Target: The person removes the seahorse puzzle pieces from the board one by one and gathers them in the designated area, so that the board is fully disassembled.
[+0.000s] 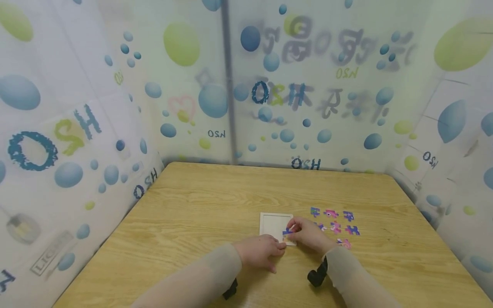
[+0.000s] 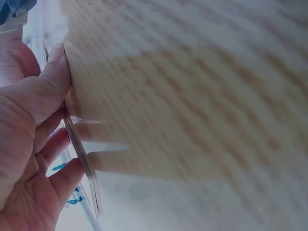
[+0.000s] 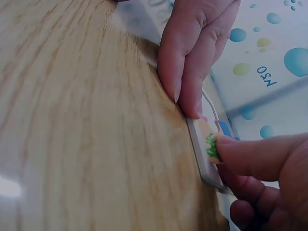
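Note:
A pale square puzzle tray (image 1: 271, 224) with a raised rim lies on the table in the head view. My right hand (image 1: 310, 235) pinches a jigsaw piece (image 3: 211, 145) between thumb and fingers, over the tray's near right corner. Blue, orange and a green pattern show on that piece; the fingers cover part of it. My left hand (image 1: 257, 251) rests at the tray's near edge. In the right wrist view, straight left fingers (image 3: 192, 82) press at the rim beside the piece. The left wrist view shows the thumb (image 2: 54, 79) and other fingertips along the tray's edge.
Several loose pink, purple and blue jigsaw pieces (image 1: 335, 227) lie in rough rows right of the tray, some partly behind my right hand. The wooden table (image 1: 200, 201) meets printed curtains (image 1: 185, 107) at its back and sides.

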Demonstrator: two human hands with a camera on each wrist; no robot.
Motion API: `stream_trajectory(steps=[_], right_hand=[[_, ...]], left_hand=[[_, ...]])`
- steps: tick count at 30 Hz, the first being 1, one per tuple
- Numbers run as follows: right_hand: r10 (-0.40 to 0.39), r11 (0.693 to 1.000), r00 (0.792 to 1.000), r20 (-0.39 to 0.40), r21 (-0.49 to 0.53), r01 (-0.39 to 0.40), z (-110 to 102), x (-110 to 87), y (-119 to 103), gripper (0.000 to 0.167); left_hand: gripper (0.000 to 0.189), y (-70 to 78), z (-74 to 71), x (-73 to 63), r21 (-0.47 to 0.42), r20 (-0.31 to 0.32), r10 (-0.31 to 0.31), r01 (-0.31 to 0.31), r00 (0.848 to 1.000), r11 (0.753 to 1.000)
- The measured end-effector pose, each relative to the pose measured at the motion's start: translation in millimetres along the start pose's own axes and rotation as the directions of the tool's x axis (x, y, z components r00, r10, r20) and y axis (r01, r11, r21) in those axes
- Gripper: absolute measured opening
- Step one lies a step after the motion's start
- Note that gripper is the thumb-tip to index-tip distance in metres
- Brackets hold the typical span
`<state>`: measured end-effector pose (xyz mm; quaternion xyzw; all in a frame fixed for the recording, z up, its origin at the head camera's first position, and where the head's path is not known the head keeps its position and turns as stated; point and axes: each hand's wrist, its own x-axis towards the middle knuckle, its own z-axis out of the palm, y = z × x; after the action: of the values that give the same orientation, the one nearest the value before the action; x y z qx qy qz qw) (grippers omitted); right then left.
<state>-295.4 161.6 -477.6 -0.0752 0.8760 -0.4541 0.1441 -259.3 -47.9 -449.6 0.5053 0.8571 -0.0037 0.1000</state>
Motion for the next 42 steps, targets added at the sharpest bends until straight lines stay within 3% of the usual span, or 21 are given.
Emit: stream_trajectory(steps=[16,29,34,42], right_hand=[[-0.061,0.998,0.998,0.021,-0.031,0.061,-4,-3.5,-1,0.015],[-0.052,0.997,0.998,0.040,-0.049,0.054,-4,-2.3,0,0.016],[-0.045,0.999,0.998,0.046,-0.005,0.045,-6,-1.5,0,0.015],[-0.042,0.984,0.998,0.049,0.177,0.033,-16,-5.7,-3,0.018]], left_hand=[[0.057,-0.4,0.9,0.4,-0.019,0.008,0.000,0.000,1.000,1.000],[0.056,-1.3,1.0,-0.4,-0.039,0.015,0.001,0.000,1.000,0.999],[0.057,-1.8,1.8,-0.1,-0.027,0.004,0.003,-0.003,1.000,1.000],[0.057,-1.8,1.9,0.6,-0.019,0.010,-0.007,0.008,1.000,1.000]])
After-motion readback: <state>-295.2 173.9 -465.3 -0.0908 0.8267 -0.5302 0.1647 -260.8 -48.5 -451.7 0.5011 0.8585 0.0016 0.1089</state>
